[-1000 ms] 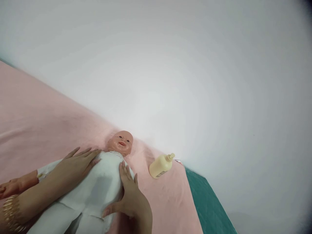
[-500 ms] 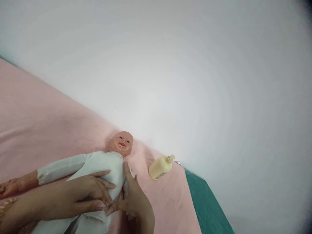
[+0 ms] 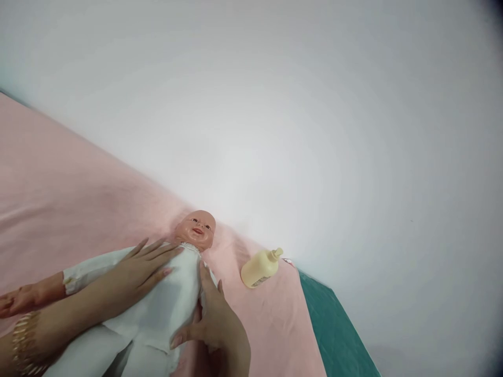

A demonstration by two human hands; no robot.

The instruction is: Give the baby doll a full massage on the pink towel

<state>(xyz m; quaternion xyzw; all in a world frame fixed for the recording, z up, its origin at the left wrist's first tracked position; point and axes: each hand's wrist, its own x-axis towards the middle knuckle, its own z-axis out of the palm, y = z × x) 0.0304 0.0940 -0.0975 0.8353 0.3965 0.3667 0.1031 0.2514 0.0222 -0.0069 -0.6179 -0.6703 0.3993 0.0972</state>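
Plain pale wall (image 3: 275,115) fills most of the view above a pink sheet (image 3: 275,330). On the sheet, at the lower middle, a doll (image 3: 168,293) lies on its back, its head (image 3: 196,230) close to the wall. It wears a white suit; one bare forearm (image 3: 35,299) extends to the left edge.

Left hand (image 3: 137,272) rests flat across the chest and shoulder, fingers extended and slightly apart. Right hand (image 3: 216,319) is set against the opposite side of the trunk, thumb spread from the fingers, with no pinch observed. A gold bracelet (image 3: 25,343) circles the left wrist.

Beyond the right hand, a yellow pump bottle (image 3: 259,269) stands on the sheet, untouched. Farther right, a green surface (image 3: 338,327) is exposed.

Progress, as judged: the doll is laid out and dressed, and both hands are placed on it. Handling appears under way; how much remains cannot be determined.
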